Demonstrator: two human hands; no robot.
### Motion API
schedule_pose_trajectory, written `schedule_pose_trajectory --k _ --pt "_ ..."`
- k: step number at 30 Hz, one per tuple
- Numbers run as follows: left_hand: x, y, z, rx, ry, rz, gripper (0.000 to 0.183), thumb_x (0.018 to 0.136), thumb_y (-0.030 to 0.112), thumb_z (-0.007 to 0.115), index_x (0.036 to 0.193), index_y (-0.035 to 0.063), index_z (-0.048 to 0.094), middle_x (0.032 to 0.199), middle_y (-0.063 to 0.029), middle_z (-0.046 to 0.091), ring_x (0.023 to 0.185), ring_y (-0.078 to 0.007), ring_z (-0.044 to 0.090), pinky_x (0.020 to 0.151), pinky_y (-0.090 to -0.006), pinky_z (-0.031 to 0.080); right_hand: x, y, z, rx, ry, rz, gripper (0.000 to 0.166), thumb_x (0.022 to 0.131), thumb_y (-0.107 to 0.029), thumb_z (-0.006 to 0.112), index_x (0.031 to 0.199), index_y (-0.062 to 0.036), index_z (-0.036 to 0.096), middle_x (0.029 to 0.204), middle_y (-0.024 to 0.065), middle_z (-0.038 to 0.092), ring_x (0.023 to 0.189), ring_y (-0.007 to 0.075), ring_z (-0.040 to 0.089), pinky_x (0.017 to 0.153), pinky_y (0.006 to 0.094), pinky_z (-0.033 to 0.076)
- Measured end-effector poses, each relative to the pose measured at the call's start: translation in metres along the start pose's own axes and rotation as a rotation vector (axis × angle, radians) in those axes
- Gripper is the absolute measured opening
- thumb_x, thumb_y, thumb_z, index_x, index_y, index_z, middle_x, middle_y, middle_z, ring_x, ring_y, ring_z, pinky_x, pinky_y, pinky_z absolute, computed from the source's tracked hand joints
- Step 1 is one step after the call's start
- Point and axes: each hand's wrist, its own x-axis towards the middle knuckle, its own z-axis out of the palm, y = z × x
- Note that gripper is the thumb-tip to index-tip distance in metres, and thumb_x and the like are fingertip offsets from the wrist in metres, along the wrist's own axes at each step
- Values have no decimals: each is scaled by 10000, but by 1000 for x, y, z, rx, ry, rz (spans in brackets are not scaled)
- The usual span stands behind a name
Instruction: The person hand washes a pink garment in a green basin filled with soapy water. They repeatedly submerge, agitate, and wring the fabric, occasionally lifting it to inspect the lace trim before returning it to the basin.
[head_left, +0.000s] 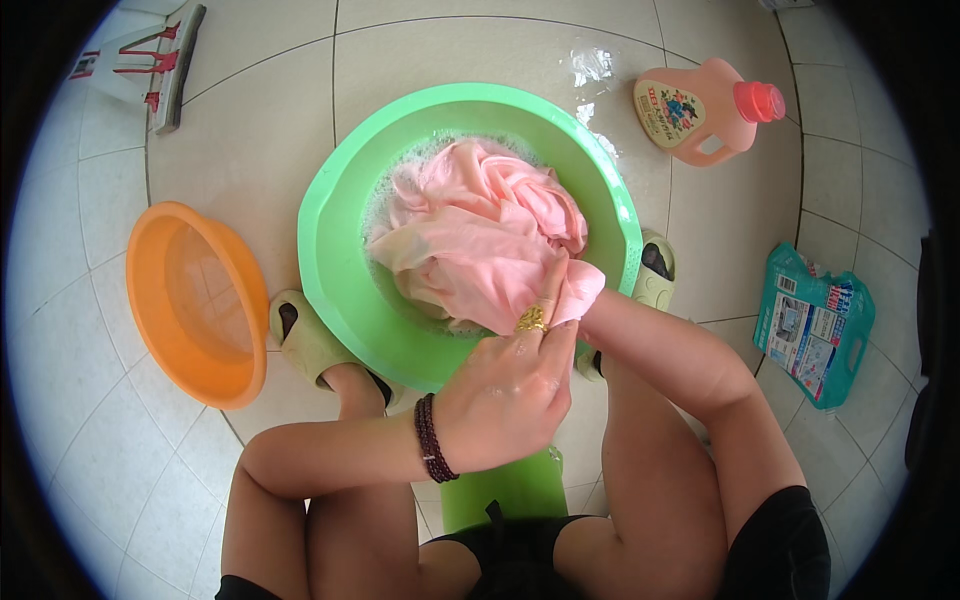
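A wet pink cloth is heaped in sudsy water inside a light green plastic basin. My left hand, with a gold ring and a dark beaded bracelet on its wrist, reaches across the basin's near rim. Its fingers pinch the near right edge of the cloth. From the right comes my right forearm, crossing the rim. The cloth and my left fingers cover my right hand, so its grip is hidden.
An orange basin tilts at the left. A pink detergent jug with a red cap lies far right; a teal detergent pouch lies nearer. A squeegee-type mop head is at top left. Water wets the tiled floor.
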Motion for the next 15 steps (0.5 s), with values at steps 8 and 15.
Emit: schedule_pose_trajectory --k 8,15 --pt "-11 -55 -29 -47 194 -271 168 803 90 664 919 -31 649 1244 -209 535 988 -290 627 750 -344 508 -16 -5 -11 13 -56 24 201 779 -125 618 918 21 609 867 107 653 786 175 613 698 318 492" --pt "-6 -125 -14 466 260 -142 279 738 12 592 1007 54 652 879 -194 662 758 -373 630 653 -434 508 -19 -12 -17 16 -68 15 194 768 -113 624 908 21 610 861 96 653 780 163 607 695 309 487"
